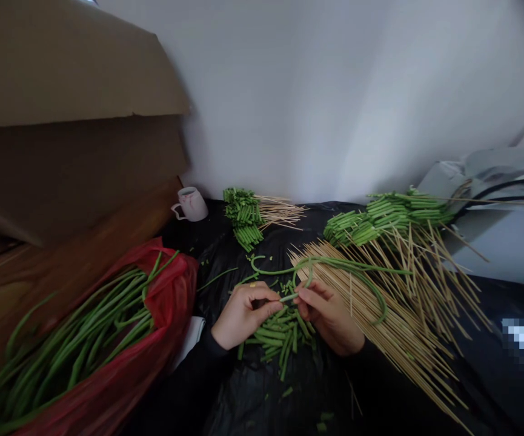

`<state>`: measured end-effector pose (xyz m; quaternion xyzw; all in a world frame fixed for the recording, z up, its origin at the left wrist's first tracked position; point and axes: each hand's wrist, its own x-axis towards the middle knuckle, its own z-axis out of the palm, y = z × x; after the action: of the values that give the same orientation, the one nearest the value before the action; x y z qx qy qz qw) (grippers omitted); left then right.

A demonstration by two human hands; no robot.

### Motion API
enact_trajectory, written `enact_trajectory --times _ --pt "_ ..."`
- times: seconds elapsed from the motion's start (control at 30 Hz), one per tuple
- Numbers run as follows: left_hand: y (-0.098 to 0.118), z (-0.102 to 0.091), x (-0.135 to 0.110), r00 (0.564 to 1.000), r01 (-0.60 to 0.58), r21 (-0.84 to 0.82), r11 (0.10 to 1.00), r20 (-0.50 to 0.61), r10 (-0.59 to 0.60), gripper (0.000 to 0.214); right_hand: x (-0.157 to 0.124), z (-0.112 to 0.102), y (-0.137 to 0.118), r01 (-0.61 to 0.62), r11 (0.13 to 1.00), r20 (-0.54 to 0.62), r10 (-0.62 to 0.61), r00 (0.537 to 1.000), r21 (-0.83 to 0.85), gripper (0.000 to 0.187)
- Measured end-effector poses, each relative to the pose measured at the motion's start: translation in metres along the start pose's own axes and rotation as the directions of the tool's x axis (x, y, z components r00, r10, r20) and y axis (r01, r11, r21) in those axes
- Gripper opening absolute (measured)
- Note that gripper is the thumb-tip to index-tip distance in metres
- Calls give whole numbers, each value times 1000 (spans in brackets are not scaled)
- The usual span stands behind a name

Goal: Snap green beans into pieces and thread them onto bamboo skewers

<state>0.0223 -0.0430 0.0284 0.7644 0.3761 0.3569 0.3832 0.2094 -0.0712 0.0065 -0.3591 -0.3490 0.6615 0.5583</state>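
Note:
My left hand (pixel 243 312) and my right hand (pixel 328 315) meet over a small heap of cut green bean pieces (pixel 280 336) on the black plastic sheet (pixel 252 393). Both pinch the same long green bean (pixel 334 263), which loops away to the right over the bamboo skewers (pixel 393 315). The left fingers grip a short end section. The right fingers close on the bean just beside them.
A red plastic bag (pixel 162 297) full of long beans (pixel 84 339) lies at the left. Skewered bean bundles (pixel 243 215) and more (pixel 389 215) rest at the back. A pale mug (pixel 191 204) stands by the wall, beside cardboard boxes (pixel 62 121).

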Motion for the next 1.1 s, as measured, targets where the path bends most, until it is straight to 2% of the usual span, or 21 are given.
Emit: enact_trajectory --times 0.17,0.3,0.4,0.53,0.67,0.8,0.97,1.1 --pt "4 5 -1 992 4 -212 977 -124 -31 18 0 -2 0 -60 996 61 56 997 64 18" --pt "5 14 -3 978 14 -298 955 -193 -75 17 1 1 10 -99 981 124 79 989 165 19" --pt "4 19 -4 952 -35 -185 982 -305 -24 14 1 6 18 -131 966 137 102 985 225 20" --pt "1 19 -5 900 -81 145 986 -414 134 8 0 10 24 -159 968 135 134 982 196 22" --pt "-3 15 -4 896 -88 300 950 -393 207 9 2 7 22 -121 989 92 113 989 88 24" --pt "-1 16 -5 913 -114 274 955 -350 209 10 3 -1 19 -20 1000 22 20 1000 -19 21" --pt "6 18 -7 929 -218 127 968 -278 245 12 -2 2 19 -105 991 106 96 990 88 18" --pt "9 17 -9 915 -293 192 937 -228 333 19 -4 7 17 -146 973 144 120 982 179 17"
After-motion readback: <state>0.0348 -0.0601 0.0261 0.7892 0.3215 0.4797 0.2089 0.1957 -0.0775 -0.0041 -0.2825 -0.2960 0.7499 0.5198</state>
